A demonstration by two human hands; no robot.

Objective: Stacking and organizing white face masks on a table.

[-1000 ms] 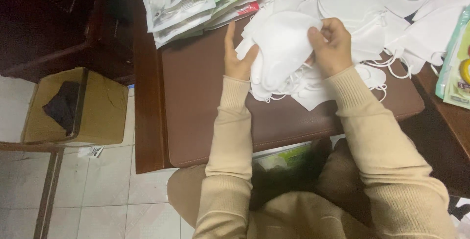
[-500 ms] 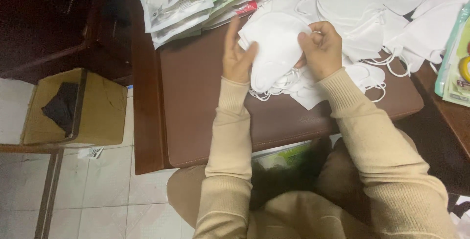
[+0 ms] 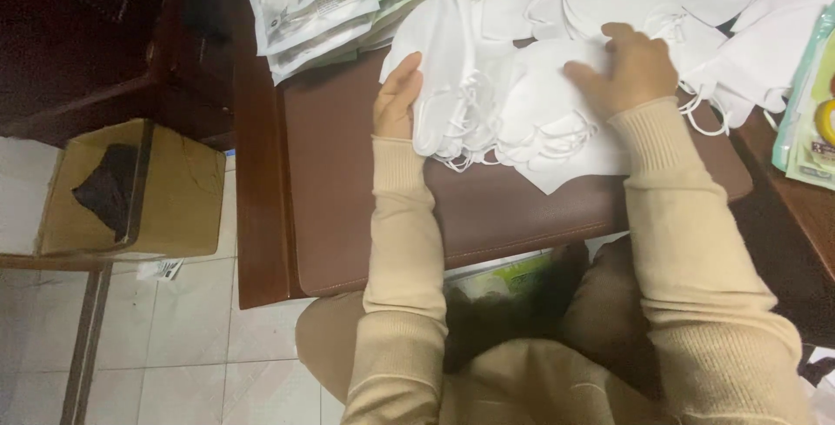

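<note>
left hand (image 3: 397,101): grip clamped on white mask stack (image 3: 452,68), fingers hidden behind it
right hand (image 3: 631,66): fingers apart, flat on soft mask pile (image 3: 557,120)
table (image 3: 348,181): brown padded top, far edge cut off

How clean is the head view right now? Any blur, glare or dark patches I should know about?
Head view: the white masks are bright and nearly washed out, so their edges merge; the right hand is slightly soft with blur; the left hand is sharper; the top-left corner beside the cardboard box is deep in shadow; the brown pad shows a mild sheen but no harsh glare.
</note>
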